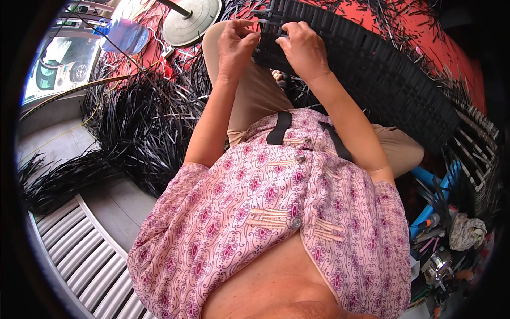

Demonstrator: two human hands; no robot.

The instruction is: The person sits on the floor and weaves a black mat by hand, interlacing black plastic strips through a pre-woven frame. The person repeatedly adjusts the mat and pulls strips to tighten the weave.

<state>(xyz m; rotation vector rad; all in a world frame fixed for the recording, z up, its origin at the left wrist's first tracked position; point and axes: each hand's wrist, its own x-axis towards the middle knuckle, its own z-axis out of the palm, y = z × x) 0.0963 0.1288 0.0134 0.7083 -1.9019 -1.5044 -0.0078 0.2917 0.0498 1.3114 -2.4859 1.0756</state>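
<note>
A black woven panel [382, 80] of flat plastic strips lies across my lap, running from the top middle to the right. My left hand [237, 48] is at its left end, thumb and index finger closed on a thin strip [263, 22] that catches the light. Close by on the right, my right hand [305, 50] lies over the panel's edge with bent fingers. Its thumb and index finger come together in a pinch, and whatever is between them is too small to make out.
Loose black strips [138, 117] heap up at the left and scatter over the red floor [350, 11]. A round grey base with a pole [183, 26] and a blue water jug [125, 37] stand far left. Slatted metal seating [79, 255] is near left; tools [438, 266] lie at right.
</note>
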